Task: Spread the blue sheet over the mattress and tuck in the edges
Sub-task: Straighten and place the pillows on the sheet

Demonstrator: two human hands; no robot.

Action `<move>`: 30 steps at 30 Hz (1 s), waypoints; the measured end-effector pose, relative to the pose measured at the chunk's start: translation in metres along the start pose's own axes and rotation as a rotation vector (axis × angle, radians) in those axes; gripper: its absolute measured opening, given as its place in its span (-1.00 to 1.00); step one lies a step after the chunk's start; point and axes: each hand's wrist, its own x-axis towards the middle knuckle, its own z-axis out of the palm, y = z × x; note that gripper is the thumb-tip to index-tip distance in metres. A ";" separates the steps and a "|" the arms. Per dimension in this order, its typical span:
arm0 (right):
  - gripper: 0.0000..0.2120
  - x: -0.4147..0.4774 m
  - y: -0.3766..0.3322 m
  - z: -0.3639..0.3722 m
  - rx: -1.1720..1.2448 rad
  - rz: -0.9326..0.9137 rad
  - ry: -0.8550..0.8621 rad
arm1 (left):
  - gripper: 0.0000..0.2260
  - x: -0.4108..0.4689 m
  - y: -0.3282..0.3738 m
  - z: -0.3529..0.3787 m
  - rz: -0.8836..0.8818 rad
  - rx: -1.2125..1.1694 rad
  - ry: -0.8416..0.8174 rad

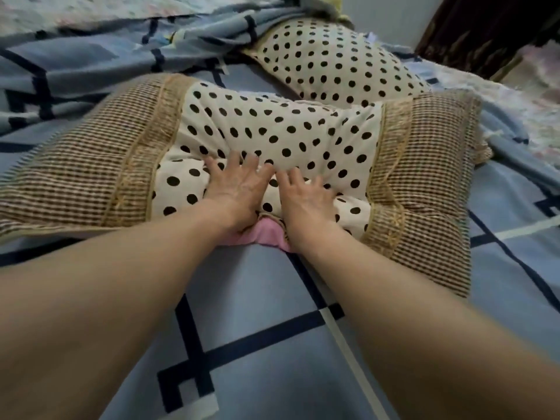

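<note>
Hidden: the mattress itself cannot be seen; the blue sheet (272, 344) covers all of it that shows, and the sheet's edges run out of frame at the bottom and left. The sheet's tucked or untucked edges cannot be told.
Pink cloth: a small pink patch (266, 234) peeks from under the near pillow's front edge, between the two wrists; what it is remains unclear.
Sheet: lies flat under and in front of the near pillow, its dark grid lines running away from the viewer and across.
Near pillow: the polka-dot pillow (288, 137) with brown checked ends lies on the sheet, long axis running left to right.
Left hand: the left hand (235, 189) presses palm-down on the near pillow's front middle, fingers spread wide, gripping nothing.
Right hand: the right hand (306, 195) lies just beside it, also flat, fingers splayed.
Behind the near pillow: a second dotted pillow (330, 59), and left of it a rumpled blue blanket (121, 50).
Far right: a pale floral cover (521, 95).
</note>
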 end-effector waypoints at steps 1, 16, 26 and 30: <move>-0.30 -0.014 -0.001 -0.002 0.028 -0.004 0.014 | -0.38 -0.011 0.005 -0.005 0.002 0.007 -0.021; -0.57 -0.329 0.028 -0.100 0.482 0.207 0.083 | -0.14 -0.269 0.132 -0.141 0.253 0.016 -0.063; -0.71 -0.545 0.123 -0.158 0.364 0.627 0.119 | -0.53 -0.351 0.309 -0.213 0.866 -0.116 0.289; -0.74 -0.611 0.197 -0.157 0.337 0.935 0.199 | -0.50 -0.351 0.427 -0.247 1.149 -0.097 0.261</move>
